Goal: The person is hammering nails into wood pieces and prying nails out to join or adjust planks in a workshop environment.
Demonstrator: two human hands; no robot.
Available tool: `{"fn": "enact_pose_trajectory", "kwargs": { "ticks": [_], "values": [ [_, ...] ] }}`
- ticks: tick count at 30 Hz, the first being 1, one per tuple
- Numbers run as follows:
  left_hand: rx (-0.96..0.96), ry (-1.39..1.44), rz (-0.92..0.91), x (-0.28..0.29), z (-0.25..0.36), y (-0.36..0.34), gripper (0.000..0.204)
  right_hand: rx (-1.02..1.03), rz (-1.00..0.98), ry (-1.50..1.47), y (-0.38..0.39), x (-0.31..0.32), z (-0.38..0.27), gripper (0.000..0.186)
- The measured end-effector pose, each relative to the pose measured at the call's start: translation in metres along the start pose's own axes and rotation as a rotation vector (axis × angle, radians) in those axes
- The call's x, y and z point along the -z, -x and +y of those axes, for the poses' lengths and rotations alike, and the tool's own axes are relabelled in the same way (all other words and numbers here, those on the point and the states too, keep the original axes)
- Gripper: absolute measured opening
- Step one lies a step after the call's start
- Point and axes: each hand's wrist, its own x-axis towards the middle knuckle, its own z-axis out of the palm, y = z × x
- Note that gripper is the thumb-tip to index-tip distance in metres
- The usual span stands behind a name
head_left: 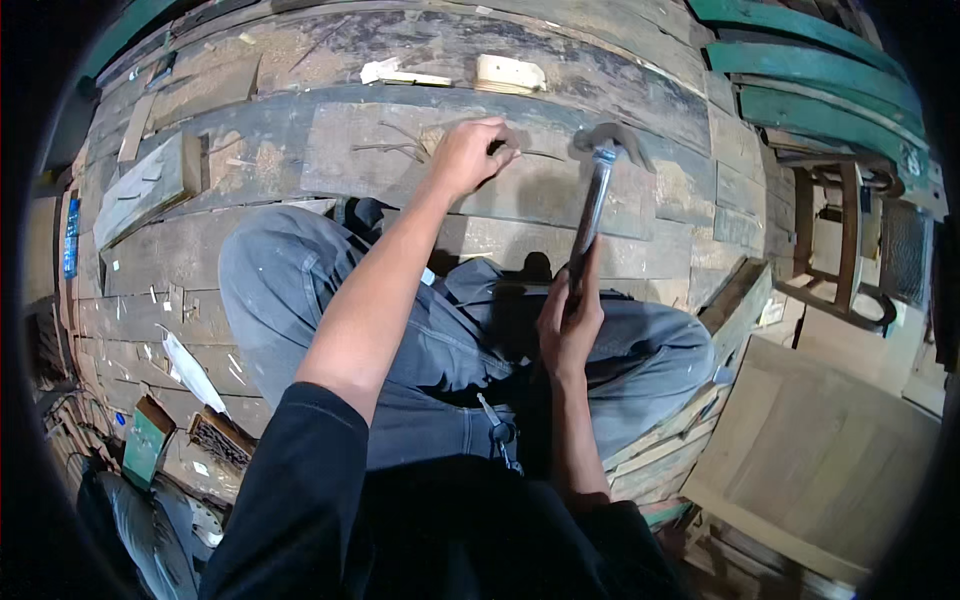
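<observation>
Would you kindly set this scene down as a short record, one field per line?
Right hand: the right hand grips the hammer by its handle
Left hand: the left hand is curled over the flat board; anything held is unclear
Near left hand: thin dark pieces
Beyond board: pale wood block
Lower right: wooden panel

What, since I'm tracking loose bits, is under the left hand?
A wide board shows around the left hand, with thin nail-like pieces to its left. Whatever lies directly beneath the hand is covered and cannot be seen.
</observation>
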Motion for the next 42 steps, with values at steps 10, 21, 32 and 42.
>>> {"fn": "enact_pose_trajectory", "kwargs": {
  "ticks": [10, 21, 32, 42],
  "values": [
    [-0.028, -0.012, 0.007, -0.001, 0.003, -0.006, 0.020, 0.168, 0.081, 0.047, -0.010, 0.001, 0.008, 0.060],
    [-0.020, 0.081, -0.005, 0.005, 0.006, -0.014, 0.019, 0.129, 0.034, 0.143, -0.007, 0.002, -0.011, 0.063],
    [-0.104, -0.009, 0.129, -0.003, -0.020, -0.008, 0.023, 0.078, -0.124, 0.185, -0.009, -0.008, 0.010, 0.059],
    [0.098, 0.254, 0.222, 0.029, 0.002, -0.024, 0.015, 0.096, 0.046, -0.052, -0.007, -0.006, 0.001, 0.059]
  ]
}}
